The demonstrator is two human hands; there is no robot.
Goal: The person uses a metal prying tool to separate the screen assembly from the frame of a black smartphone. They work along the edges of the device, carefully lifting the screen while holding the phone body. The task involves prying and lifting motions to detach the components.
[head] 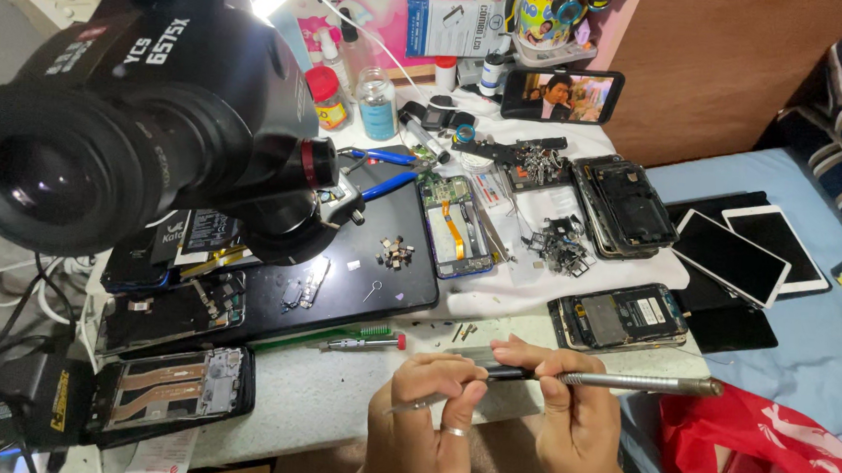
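— Screwdriver, the long slim one with a dark grip and a silver metal shaft (606, 380): who has it?
— The right hand (574, 422) does. Its fingers are curled shut around the dark grip, and the shaft runs out to the right, past the near edge of the white tabletop (317, 394).
— And the left hand (426, 419)?
— It wears a ring, and its thumb and fingers are pinched together on a thin, pale sliver of a tool (410, 405); I cannot tell what kind. Its fingertips meet the left end of the screwdriver's grip, so both hands touch at the near middle of the scene.
— What lies close by?
— Just beyond the hands, a green-handled screwdriver with a red tip (339, 338) lies on the tabletop. Farther right sits an opened smartphone with its back off (618, 316). To the left, another opened phone showing copper-coloured parts (178, 387) rests at the near left. A big black microscope head (140, 107) looms at far left, above a black work mat (371, 272).
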